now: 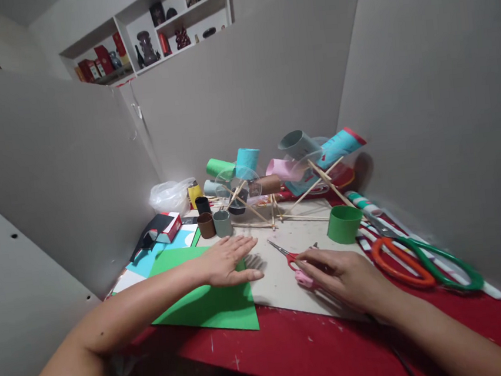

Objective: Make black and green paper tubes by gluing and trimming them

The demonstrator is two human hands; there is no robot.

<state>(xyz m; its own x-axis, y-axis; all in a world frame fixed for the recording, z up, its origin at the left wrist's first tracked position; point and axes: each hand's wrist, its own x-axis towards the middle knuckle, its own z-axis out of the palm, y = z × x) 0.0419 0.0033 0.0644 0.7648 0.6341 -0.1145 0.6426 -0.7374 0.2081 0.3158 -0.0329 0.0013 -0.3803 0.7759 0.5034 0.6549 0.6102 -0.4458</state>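
My left hand [229, 262] lies palm down with outstretched fingers over the right part of a green paper sheet [191, 312]. My right hand [343, 276] has its fingers curled at the red handle of small scissors [286, 255], whose blades point away to the left. A pink object [304, 280] sits under the same fingers, mostly hidden by them. Beyond that hand stands a green paper ring [345, 224]. Farther back, thin wooden sticks [322, 175] prop up clear discs with coloured paper tubes [248, 162] around them.
Large scissors [421, 260] with orange and green handles rest at the right. Small brown [206, 225] and grey [222, 223] paper cups stand behind the green sheet. A plastic bag [169, 197] is at the back left. Grey panels [233, 95] enclose the red-covered table [265, 343].
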